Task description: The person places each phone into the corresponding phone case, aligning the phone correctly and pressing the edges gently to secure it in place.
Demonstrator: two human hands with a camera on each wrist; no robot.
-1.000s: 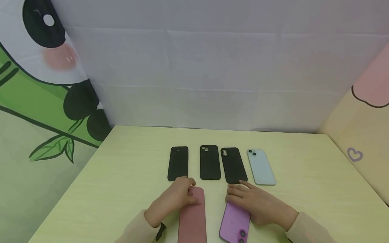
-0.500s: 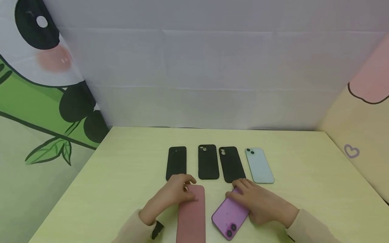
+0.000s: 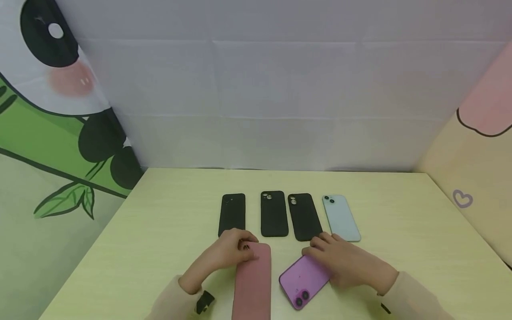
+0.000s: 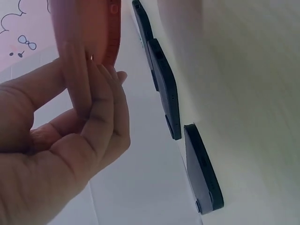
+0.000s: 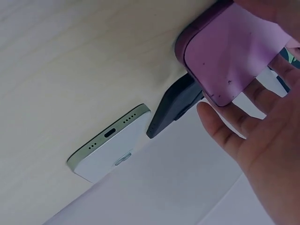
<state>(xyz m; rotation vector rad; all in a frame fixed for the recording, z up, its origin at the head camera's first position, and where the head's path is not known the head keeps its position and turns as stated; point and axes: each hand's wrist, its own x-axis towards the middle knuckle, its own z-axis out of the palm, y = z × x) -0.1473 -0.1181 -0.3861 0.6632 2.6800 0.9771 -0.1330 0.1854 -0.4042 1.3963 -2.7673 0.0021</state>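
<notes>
My left hand [image 3: 234,249] pinches the far end of a pink phone case [image 3: 252,284], thumb over its face. The case's near end runs out of the head view; in the left wrist view its edge [image 4: 112,28] has small cutouts. To the right, my right hand [image 3: 346,262] grips a purple phone [image 3: 302,281] by its far right end. The phone lies slanted, back up, its two lenses toward the near left. In the right wrist view fingers [image 5: 225,126] curl along one edge of the purple phone.
Beyond the hands, a black phone case [image 3: 232,213], a second black case [image 3: 274,215] and a third, tilted one [image 3: 305,218] lie in a row. A pale blue phone [image 3: 342,218] ends it at right. A white cloth wall [image 3: 280,133] closes off the table's back.
The purple phone has turned, its lens end swinging left and away from the table's near side, with the right hand turning along. The left hand and the pink case have barely shifted.
</notes>
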